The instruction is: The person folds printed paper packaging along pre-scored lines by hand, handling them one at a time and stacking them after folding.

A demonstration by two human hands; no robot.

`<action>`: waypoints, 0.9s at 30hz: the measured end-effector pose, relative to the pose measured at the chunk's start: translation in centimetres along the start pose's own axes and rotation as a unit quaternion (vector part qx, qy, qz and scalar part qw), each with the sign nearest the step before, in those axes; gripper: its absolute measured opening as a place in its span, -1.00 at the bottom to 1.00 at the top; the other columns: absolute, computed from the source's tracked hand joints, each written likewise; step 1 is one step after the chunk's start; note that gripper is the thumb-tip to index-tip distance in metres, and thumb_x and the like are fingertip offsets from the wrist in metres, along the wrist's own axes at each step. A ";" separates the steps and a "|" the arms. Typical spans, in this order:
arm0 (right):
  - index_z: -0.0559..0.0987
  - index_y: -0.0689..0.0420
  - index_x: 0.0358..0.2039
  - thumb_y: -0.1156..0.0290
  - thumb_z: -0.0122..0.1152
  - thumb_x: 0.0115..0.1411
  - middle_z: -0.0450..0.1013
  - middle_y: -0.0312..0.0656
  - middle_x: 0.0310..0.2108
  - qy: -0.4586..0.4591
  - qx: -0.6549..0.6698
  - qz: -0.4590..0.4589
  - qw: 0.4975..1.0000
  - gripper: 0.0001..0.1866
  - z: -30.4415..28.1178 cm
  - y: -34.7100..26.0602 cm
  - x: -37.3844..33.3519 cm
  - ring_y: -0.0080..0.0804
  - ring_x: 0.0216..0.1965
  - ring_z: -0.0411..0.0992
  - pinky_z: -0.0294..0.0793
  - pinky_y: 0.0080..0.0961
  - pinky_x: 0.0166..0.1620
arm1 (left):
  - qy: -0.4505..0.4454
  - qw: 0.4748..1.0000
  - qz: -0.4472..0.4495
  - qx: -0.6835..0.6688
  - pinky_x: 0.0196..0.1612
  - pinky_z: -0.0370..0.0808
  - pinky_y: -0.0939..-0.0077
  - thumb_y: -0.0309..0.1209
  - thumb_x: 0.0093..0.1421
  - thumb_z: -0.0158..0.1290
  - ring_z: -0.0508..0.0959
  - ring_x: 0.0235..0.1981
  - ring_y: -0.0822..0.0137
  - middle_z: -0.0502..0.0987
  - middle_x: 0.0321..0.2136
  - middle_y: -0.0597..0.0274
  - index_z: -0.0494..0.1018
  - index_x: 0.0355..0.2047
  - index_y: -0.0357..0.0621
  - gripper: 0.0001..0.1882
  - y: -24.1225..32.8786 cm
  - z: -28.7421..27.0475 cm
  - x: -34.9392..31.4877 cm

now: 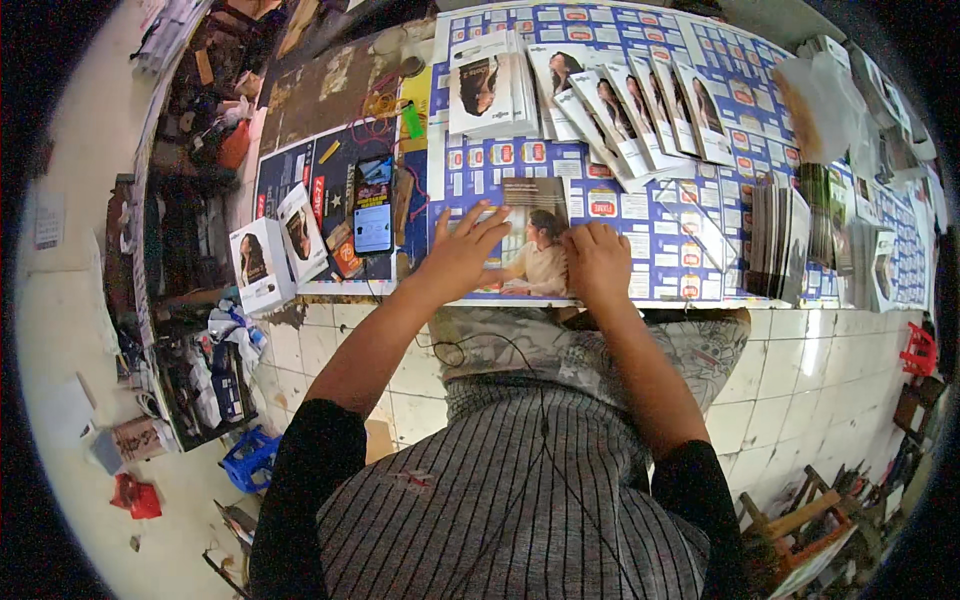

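Note:
A printed booklet or cover lies near the table's front edge, with a seated figure in a light top pictured on it. My left hand rests at its left side, fingers spread and lying over the edge. At the right edge, my right hand has its fingers curled and pressed together against the booklet. Whether the thumb goes under it is hidden. Beyond my hands stand a stack of white-covered books and a fanned row of similar books, each picturing a long-haired figure.
A lit phone with a cable lies left, beside small stacks of white-covered books. Upright bundles of booklets stand at the right, near a clear plastic bag. Blue printed sheets cover the table. A blue stool is on the floor.

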State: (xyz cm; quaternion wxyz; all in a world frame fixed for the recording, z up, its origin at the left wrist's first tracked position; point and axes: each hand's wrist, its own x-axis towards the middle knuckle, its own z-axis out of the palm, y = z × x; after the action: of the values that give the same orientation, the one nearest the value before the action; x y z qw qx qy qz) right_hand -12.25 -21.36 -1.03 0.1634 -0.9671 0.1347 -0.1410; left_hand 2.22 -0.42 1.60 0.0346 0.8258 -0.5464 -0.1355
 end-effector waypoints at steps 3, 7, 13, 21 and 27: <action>0.52 0.01 -0.35 0.23 0.21 0.22 0.47 -0.19 -0.38 0.052 0.013 0.057 0.997 -0.85 1.2 1.3 3.2 -0.10 -0.41 0.48 0.40 -0.16 -0.34 | -0.006 1.000 -0.005 0.006 0.33 -0.15 -0.39 0.18 0.15 0.08 -0.02 0.44 0.15 0.08 0.41 0.30 0.28 0.25 -0.01 -0.22 0.1 0.0 0.1; 0.48 0.06 -0.36 0.17 0.20 0.24 0.53 -0.13 -0.37 0.045 0.026 0.155 0.987 -0.77 0.9 1.4 6.0 0.03 -0.43 0.53 0.48 -0.06 -0.37 | -0.037 0.999 -0.029 -0.006 0.32 -0.14 -0.44 0.11 0.12 0.16 -0.03 0.44 0.11 0.07 0.41 0.29 0.24 0.30 0.17 -0.22 0.7 -0.6 0.3; 0.47 0.07 -0.35 0.16 0.21 0.24 0.55 -0.08 -0.41 -0.002 0.027 0.190 0.981 -0.75 0.7 2.1 8.3 0.03 -0.40 0.54 0.49 -0.06 -0.35 | -0.120 0.992 -0.029 0.007 0.22 0.03 -0.59 -0.10 0.04 0.30 -0.04 0.40 -0.13 0.07 0.36 0.11 0.18 0.33 0.60 -0.16 2.5 -3.1 2.5; 0.45 0.10 -0.27 0.26 0.29 0.15 0.52 -0.08 -0.29 -0.073 0.126 0.037 0.989 -0.74 -0.9 3.4 3.5 0.00 -0.30 0.54 0.50 -0.11 -0.28 | -0.150 0.987 -0.058 0.007 0.23 0.12 -0.49 -0.06 -0.02 0.35 -0.02 0.38 -0.17 0.02 0.37 0.06 0.17 0.34 0.60 -0.09 2.8 -2.9 2.8; 0.46 0.11 -0.25 0.24 0.29 0.17 0.50 -0.06 -0.33 -0.040 0.145 0.091 0.984 -0.72 -2.3 3.2 4.8 0.05 -0.33 0.51 0.46 -0.10 -0.28 | -0.144 0.988 -0.050 0.030 0.23 0.12 -0.50 -0.05 -0.03 0.34 -0.04 0.39 -0.17 0.01 0.37 0.06 0.15 0.34 0.60 -0.07 2.5 -2.8 2.8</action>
State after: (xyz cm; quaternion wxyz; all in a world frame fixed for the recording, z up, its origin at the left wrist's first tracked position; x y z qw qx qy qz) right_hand -9.22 -26.36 1.03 0.3192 -0.9217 0.1937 -0.1049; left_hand 1.75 -4.21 4.28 -0.0761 0.8248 -0.5072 -0.2379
